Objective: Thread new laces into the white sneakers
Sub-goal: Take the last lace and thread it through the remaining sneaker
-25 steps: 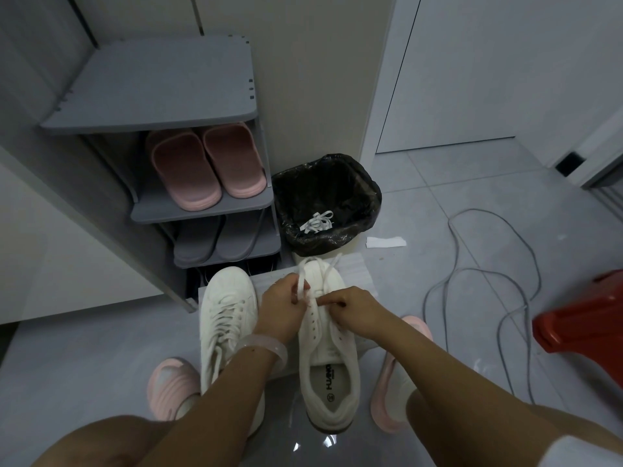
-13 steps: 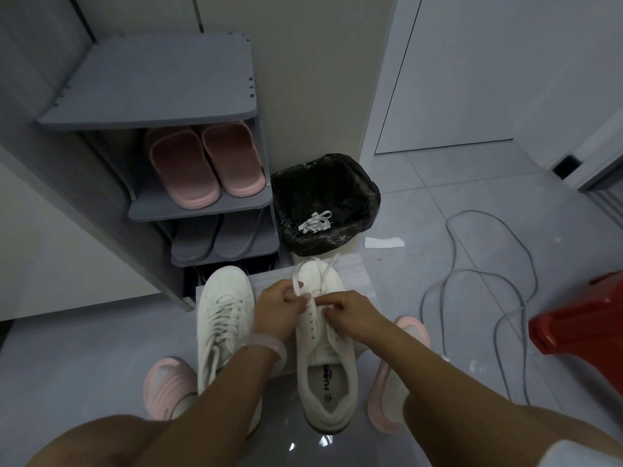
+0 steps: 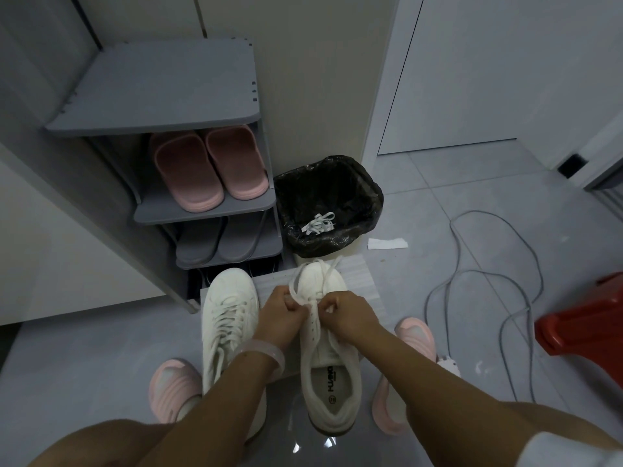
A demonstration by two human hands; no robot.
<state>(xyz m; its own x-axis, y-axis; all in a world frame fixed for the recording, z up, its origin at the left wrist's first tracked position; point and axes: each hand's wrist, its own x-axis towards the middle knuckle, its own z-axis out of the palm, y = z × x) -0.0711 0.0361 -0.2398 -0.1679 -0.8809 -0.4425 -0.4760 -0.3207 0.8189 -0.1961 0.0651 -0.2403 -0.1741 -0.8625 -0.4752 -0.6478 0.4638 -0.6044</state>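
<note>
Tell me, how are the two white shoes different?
The left shoe is already laced all the way up; the right shoe has most holes bare, with its lace only near the toe. Nobody touches the left shoe; the left hand and right hand pinch the lace over the right shoe. Both are white sneakers, side by side, toes pointing away.

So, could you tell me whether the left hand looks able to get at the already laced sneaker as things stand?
Probably yes: the laced sneaker lies uncovered right beside the left hand, though that hand is pinching the lace.
</note>
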